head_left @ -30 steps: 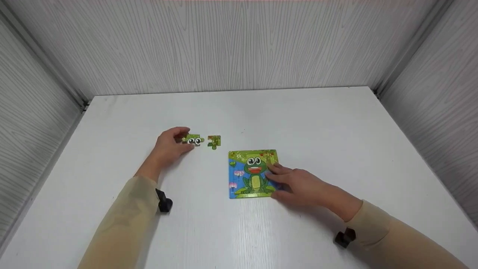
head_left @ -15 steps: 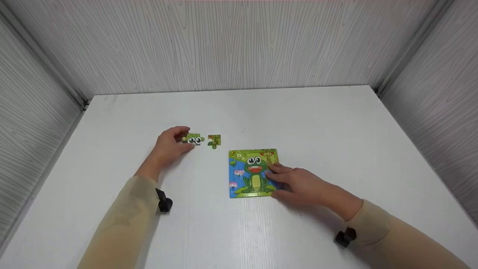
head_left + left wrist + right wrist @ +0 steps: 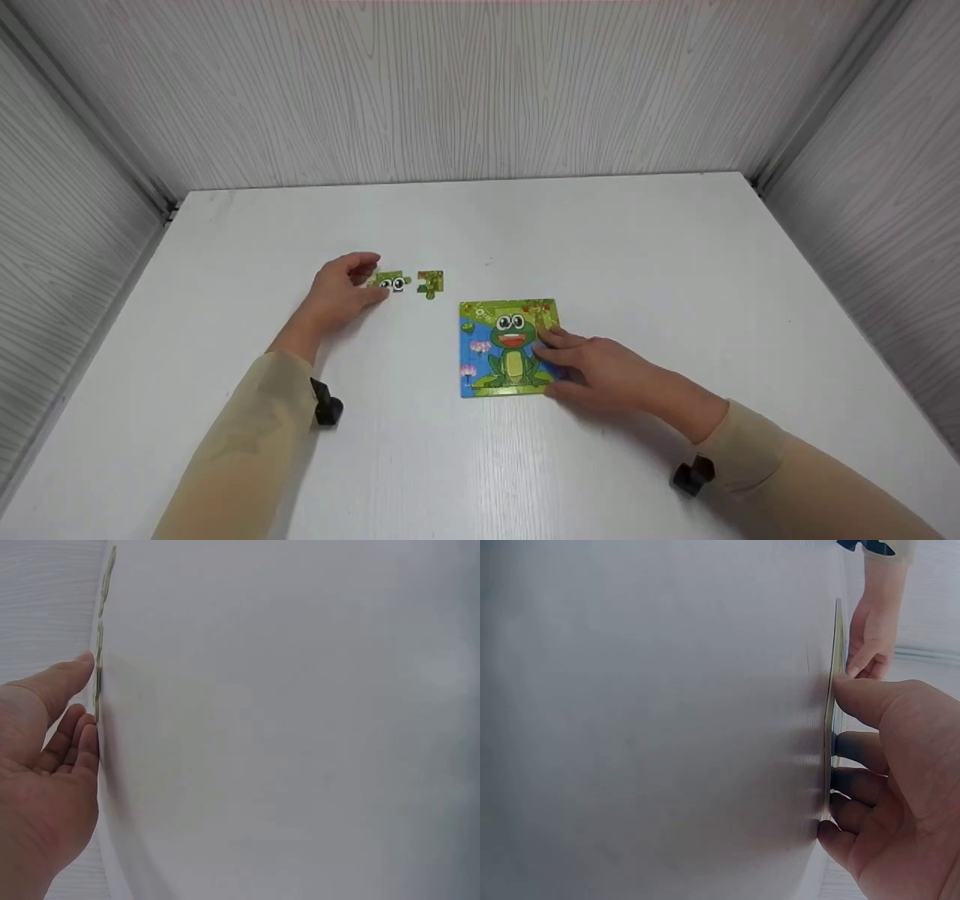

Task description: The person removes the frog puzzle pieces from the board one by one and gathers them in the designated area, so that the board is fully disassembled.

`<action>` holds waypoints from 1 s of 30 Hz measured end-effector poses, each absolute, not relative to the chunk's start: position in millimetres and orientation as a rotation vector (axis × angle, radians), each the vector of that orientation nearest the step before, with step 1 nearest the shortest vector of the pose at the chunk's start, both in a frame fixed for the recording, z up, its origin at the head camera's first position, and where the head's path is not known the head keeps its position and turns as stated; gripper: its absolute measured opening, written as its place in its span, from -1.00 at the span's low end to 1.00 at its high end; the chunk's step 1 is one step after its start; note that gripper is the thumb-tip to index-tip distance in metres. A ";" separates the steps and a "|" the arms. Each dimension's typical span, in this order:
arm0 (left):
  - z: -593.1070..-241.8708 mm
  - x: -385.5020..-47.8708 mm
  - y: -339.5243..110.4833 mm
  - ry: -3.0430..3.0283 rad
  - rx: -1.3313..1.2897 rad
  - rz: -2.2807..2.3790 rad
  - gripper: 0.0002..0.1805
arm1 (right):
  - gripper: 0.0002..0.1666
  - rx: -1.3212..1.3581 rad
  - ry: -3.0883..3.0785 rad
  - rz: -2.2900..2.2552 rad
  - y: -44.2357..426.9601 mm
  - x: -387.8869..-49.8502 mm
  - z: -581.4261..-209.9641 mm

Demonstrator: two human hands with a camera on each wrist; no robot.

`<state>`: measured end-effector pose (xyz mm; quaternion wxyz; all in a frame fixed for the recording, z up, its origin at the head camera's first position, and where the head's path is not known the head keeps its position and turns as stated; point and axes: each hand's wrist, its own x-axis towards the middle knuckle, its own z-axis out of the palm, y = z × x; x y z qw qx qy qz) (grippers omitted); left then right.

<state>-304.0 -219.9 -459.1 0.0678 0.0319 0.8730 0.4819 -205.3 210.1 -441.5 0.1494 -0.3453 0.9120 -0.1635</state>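
A square frog jigsaw puzzle (image 3: 514,367) lies flat on the white table in the head view. My right hand (image 3: 600,373) rests on its right side, fingers spread over the top and thumb at the lower right edge. The right wrist view shows the puzzle edge-on beside that hand (image 3: 900,772). Farther left is a loose green puzzle piece with two cartoon eyes (image 3: 397,284). The thumb of my left hand (image 3: 337,292) covers its lower left part, while the forefinger stands a little off its upper edge. The left wrist view has this hand (image 3: 52,735) beside the thin piece.
A second loose piece (image 3: 430,283), green with red spots, lies just right of the eye piece. The table (image 3: 637,232) ends at a pale wood-grain wall (image 3: 480,90) behind, with similar walls left and right.
My left hand has drawn back very slightly to the upper left, its forefinger a bit farther from the eye piece, which sits slightly lower. The right hand and puzzle have not moved.
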 end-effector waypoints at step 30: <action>-421.9 -280.2 -119.2 2.568 0.485 1.322 -0.41 | -0.18 -0.926 2.626 -0.429 209.1 -205.4 -441.8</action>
